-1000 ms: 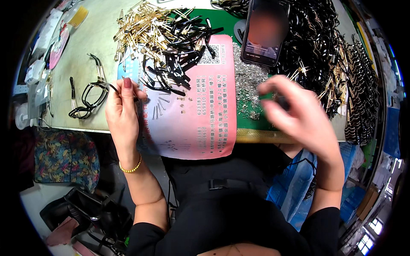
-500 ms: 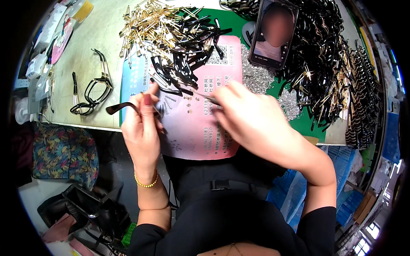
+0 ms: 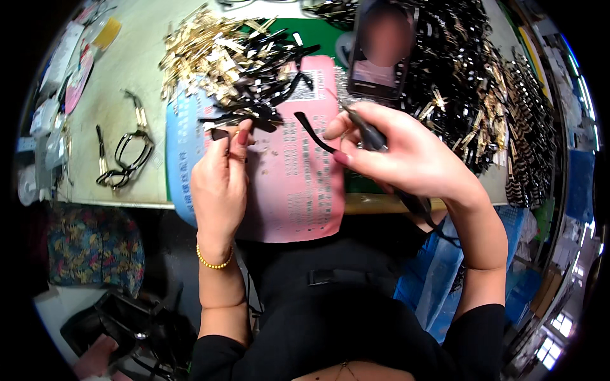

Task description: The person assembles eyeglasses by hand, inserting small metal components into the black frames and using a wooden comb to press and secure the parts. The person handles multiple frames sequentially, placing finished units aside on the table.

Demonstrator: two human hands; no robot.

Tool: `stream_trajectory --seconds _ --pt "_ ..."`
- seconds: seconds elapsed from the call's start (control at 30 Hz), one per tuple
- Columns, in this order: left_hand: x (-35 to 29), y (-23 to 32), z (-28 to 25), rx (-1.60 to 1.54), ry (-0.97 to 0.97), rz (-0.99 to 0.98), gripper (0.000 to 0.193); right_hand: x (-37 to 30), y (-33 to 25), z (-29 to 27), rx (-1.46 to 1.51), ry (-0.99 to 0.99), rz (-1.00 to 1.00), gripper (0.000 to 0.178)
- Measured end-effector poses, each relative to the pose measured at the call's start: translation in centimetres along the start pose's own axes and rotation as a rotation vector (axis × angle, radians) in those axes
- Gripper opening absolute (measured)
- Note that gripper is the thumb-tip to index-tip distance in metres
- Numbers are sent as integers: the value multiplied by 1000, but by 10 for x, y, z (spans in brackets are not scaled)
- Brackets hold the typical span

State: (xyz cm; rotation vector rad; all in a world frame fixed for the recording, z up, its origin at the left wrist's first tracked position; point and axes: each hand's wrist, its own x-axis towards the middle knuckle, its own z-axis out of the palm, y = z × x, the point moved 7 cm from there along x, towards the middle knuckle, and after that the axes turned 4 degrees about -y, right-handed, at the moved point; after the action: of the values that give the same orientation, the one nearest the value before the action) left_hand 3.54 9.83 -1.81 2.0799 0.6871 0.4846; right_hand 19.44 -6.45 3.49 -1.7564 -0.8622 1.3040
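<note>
My left hand (image 3: pixel 221 181) is at the near edge of a heap of black eyeglass temples (image 3: pixel 273 89), thumb and fingers closed together. A short dark end (image 3: pixel 219 134), apparently of a temple, juts out by those fingers; the rest is hidden. To the right, my right hand (image 3: pixel 406 149) pinches a curved black eyeglass temple (image 3: pixel 312 133) between thumb and fingertip. In the same grip lies a black corded tool (image 3: pixel 370 131) with a thin metal tip, which looks like a screwdriver. Beneath both hands is a pink-and-blue printed mat (image 3: pixel 292 209) with small metal bits on it.
Gold-coloured temple parts (image 3: pixel 203 57) are heaped at the back left. A pair of black eyeglass frames (image 3: pixel 133 155) lies on the left of the table. At the back right stands a phone (image 3: pixel 380 79), beside a large pile of black and gold temples (image 3: pixel 457 82).
My right hand has drawn back to the right and now also holds a temple. My left hand has moved up to the heap. The long temple that stuck out leftward from it no longer shows there.
</note>
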Motion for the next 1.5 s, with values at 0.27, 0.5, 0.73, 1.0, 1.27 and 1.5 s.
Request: stream_trajectory --seconds 0.27,0.5,0.73,1.0,1.27,1.5 --pt "-26 49 34 -411 -129 51 25 -101 49 -23 293 170 8 13" --pt "-65 108 105 -417 -612 294 29 -121 71 -26 517 425 -19 20" --pt "-74 109 122 -442 -549 262 10 -110 81 -8 599 455 -130 16" --pt "-74 100 115 -419 -563 263 18 -101 81 3 573 383 -64 16" --pt "-73 99 114 -384 -489 346 11 -104 83 2 556 413 -93 16" --pt "-83 112 123 -308 -440 413 9 -118 76 8 343 453 -153 16"
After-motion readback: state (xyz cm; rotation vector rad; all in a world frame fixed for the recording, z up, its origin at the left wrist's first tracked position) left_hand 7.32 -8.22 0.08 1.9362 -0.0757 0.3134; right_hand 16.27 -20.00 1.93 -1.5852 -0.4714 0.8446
